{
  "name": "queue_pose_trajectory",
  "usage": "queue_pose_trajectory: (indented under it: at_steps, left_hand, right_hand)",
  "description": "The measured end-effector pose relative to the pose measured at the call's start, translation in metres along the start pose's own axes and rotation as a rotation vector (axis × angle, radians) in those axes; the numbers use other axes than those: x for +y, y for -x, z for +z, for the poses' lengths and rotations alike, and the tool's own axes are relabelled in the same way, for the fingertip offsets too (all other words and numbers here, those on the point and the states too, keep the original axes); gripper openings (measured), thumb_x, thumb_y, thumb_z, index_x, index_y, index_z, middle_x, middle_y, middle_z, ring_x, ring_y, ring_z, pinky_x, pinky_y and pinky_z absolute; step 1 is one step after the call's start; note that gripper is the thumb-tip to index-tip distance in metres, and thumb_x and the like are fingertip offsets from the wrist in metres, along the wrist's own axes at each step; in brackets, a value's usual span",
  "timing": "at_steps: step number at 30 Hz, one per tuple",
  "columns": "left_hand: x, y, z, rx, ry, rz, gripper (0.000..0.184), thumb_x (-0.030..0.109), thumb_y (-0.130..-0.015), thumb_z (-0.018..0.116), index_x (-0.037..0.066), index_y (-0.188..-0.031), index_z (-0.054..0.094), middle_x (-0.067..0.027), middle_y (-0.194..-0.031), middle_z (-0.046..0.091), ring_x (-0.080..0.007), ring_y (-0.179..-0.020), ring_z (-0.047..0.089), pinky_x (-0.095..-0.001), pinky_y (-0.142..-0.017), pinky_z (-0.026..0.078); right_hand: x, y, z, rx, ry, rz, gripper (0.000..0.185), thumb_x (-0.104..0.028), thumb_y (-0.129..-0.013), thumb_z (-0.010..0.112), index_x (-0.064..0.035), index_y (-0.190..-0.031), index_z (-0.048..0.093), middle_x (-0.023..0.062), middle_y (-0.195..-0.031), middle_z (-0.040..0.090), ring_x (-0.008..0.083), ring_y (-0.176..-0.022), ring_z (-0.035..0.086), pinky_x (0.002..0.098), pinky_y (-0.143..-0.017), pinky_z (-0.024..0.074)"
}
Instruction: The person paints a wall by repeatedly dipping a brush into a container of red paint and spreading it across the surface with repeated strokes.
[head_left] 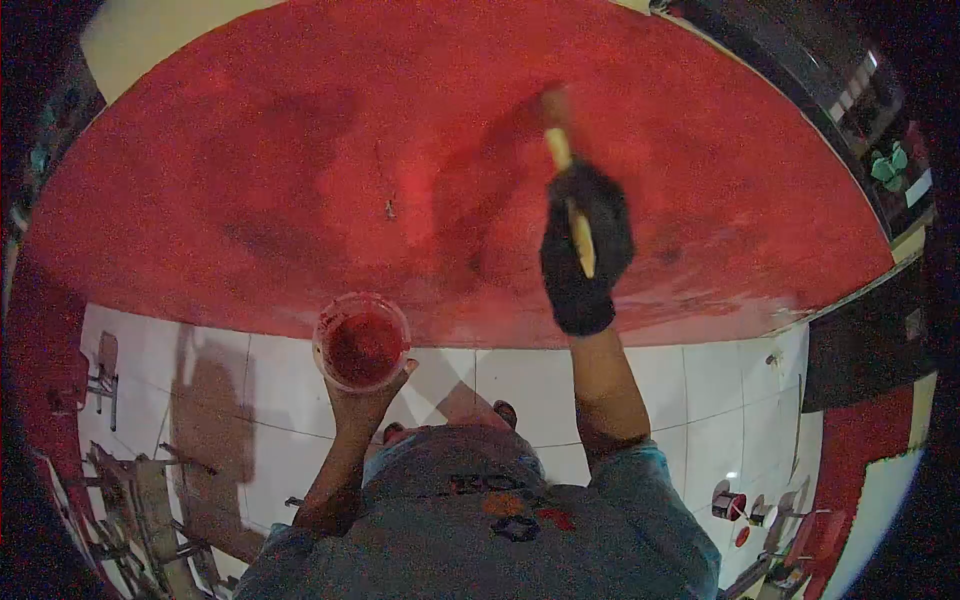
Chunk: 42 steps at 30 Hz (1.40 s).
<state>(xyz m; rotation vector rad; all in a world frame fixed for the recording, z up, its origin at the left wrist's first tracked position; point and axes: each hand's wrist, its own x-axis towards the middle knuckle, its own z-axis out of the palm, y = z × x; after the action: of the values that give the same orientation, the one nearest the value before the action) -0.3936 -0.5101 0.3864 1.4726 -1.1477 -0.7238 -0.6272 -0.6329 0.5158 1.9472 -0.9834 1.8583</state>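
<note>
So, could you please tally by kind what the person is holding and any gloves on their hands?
Brushes: 1, the brush in the right hand
Tubs: 1, the tub of red paint in the left hand
Gloves: 1, the black glove on the right hand
Total: 3

Two hands: one bare left hand (362,400) and one right hand (587,240) in a single black glove. One brush (558,148), one clear tub (362,342) of red paint. One broad red wall (300,150), one grey shirt (450,530), two feet (505,412). Lower right, dim and grainy, perhaps two small containers (728,503).
</note>
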Motion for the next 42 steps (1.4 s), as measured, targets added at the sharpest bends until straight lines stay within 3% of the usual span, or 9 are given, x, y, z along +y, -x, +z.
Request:
queue_pose_trajectory:
  at_steps: [1,8,10,22,26,27,29,37,42]
  left_hand:
    - [0.0,-0.004,0.001,0.016,-0.03,0.105,0.038,0.004,-0.06,0.075,0.004,-0.09,0.053,-0.0023,-0.079,0.06,-0.0132,-0.075,0.058,-0.0275,-0.072,0.049]
    - [0.022,0.001,0.003,0.065,0.027,0.158,0.037,0.001,-0.061,0.073,0.004,-0.091,0.052,-0.0032,-0.083,0.059,-0.0144,-0.076,0.057,-0.0278,-0.071,0.048]
    - [0.011,0.001,-0.002,-0.028,0.123,-0.069,0.099,0.014,-0.05,0.083,0.004,-0.126,0.02,-0.0129,-0.121,0.037,-0.0234,-0.11,0.043,-0.035,-0.09,0.042]
    - [0.021,0.002,-0.004,-0.061,0.103,-0.126,0.09,0.016,-0.051,0.083,0.005,-0.122,0.029,-0.0116,-0.117,0.043,-0.023,-0.108,0.045,-0.0344,-0.09,0.041]
    - [0.041,0.003,-0.001,0.016,0.045,0.112,0.086,0.017,-0.051,0.083,0.005,-0.12,0.033,-0.0112,-0.115,0.046,-0.0226,-0.105,0.048,-0.0344,-0.089,0.043]
    - [0.035,0.003,-0.001,0.009,0.076,0.064,0.085,0.017,-0.051,0.083,0.005,-0.12,0.034,-0.0113,-0.114,0.047,-0.0224,-0.105,0.049,-0.0342,-0.088,0.043]
    - [0.031,0.002,-0.002,0.011,0.111,0.014,0.084,0.017,-0.05,0.084,0.005,-0.119,0.036,-0.0114,-0.114,0.047,-0.0221,-0.104,0.049,-0.0339,-0.087,0.043]
    - [0.032,0.003,-0.007,0.059,0.064,0.152,0.085,0.017,-0.05,0.084,0.005,-0.119,0.036,-0.0105,-0.111,0.05,-0.0209,-0.102,0.051,-0.0339,-0.086,0.044]
    - [0.034,0.007,-0.013,0.096,0.124,0.139,0.084,0.016,-0.049,0.084,0.005,-0.118,0.037,-0.0101,-0.112,0.05,-0.0204,-0.102,0.051,-0.034,-0.086,0.045]
  right_hand:
    - [-0.003,-0.003,-0.002,0.009,0.002,0.002,0.012,-0.015,-0.081,0.054,-0.0049,-0.088,0.059,0.0115,-0.085,0.058,0.0275,-0.078,0.056,0.0335,-0.071,0.0441]
    - [0.007,-0.028,-0.03,0.44,0.193,0.185,0.009,-0.003,-0.08,0.055,-0.0033,-0.089,0.057,0.0104,-0.087,0.059,0.0195,-0.079,0.056,0.0313,-0.073,0.0443]
    - [0.001,-0.014,-0.023,0.277,0.138,0.208,0.009,-0.003,-0.081,0.054,-0.0037,-0.089,0.058,0.0102,-0.087,0.059,0.0201,-0.079,0.056,0.0315,-0.073,0.0442]
    - [-0.014,-0.01,-0.007,0.034,0.142,0.183,0.008,-0.007,-0.083,0.052,-0.0044,-0.088,0.058,0.0048,-0.075,0.056,0.0179,-0.071,0.055,0.0307,-0.062,0.045]
    - [-0.023,0.062,0.047,-0.566,-0.609,1.024,0.016,-0.01,-0.082,0.049,-0.0064,-0.094,0.058,0.0108,-0.082,0.058,0.0223,-0.068,0.054,0.0329,-0.061,0.0439]
    - [-0.021,0.071,0.052,-0.573,-0.61,1.023,0.016,-0.01,-0.082,0.049,-0.0064,-0.094,0.058,0.0108,-0.082,0.058,0.0223,-0.068,0.054,0.0329,-0.061,0.0439]
    - [-0.017,0.082,0.061,-0.498,-0.291,-0.06,0.019,-0.01,-0.079,0.05,-0.006,-0.095,0.058,0.0139,-0.084,0.058,0.029,-0.072,0.054,0.0385,-0.062,0.044]
    - [-0.029,0.023,0.048,-0.026,-0.373,0.459,0.014,-0.01,-0.079,0.056,-0.0007,-0.09,0.057,0.0136,-0.082,0.059,0.0249,-0.073,0.056,0.0319,-0.064,0.0446]
    - [-0.025,0.087,0.075,-0.713,-0.293,0.376,0.015,-0.011,-0.08,0.056,-0.0012,-0.09,0.057,0.0117,-0.082,0.057,0.0222,-0.074,0.056,0.0322,-0.066,0.0443]
